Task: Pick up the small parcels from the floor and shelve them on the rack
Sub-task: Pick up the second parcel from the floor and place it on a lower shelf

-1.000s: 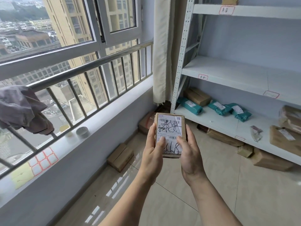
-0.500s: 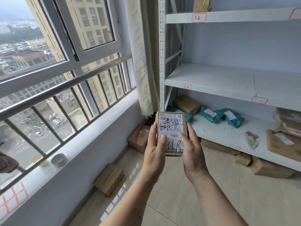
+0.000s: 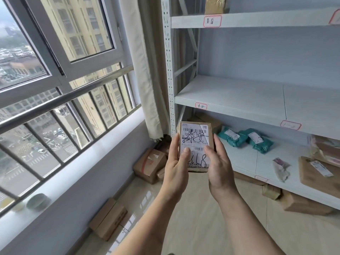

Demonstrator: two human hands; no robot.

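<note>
I hold a small brown parcel upright in front of me, its white shipping label with black handwriting facing me. My left hand grips its left edge, thumb on the label. My right hand grips its right edge, thumb also on the label. The white metal rack stands just beyond and to the right. Its middle shelf is bare; its lower shelf carries teal bagged parcels and brown parcels. Cardboard parcels lie on the floor: one by the curtain, one along the wall.
A window with a steel railing and a white sill runs along the left. A beige curtain hangs beside the rack's post. More brown parcels lie under the lowest shelf. A small bowl rests on the sill.
The view has swung right and nearer to the rack, so the shelves look larger. Both hands keep the same hold on the parcel.
</note>
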